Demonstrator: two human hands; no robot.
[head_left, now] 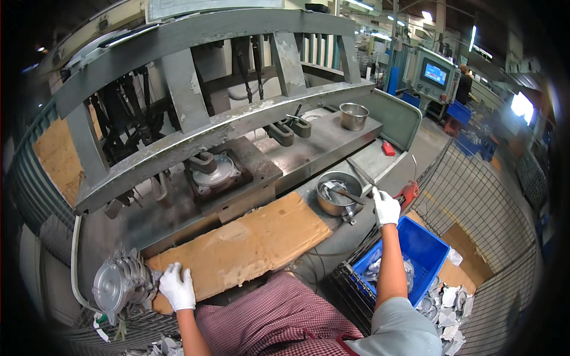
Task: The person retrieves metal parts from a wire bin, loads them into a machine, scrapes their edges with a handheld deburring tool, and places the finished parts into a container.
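Observation:
My left hand (177, 288), in a white glove, is over the left end of the cardboard sheet (237, 244), with its thumb apart from its fingers. Right beside it, a stack of round grey metal castings (116, 285) stands on edge. My right hand (387, 209), also gloved, is closed at the near end of a long, dark, flat tool (360, 170); its exact kind is unclear. To the left of that hand stands a steel pot (336, 206) with a dark-handled implement and greyish contents. Another round casting (214, 170) lies in the machine's fixture.
A heavy grey machine frame (231, 118) spans above the bench. Below my right arm is a blue bin (424, 252) holding castings, beside a wire-mesh cage (475, 202). A steel bowl (354, 116) and a red object (388, 148) rest farther back. A person (464, 84) stands far right.

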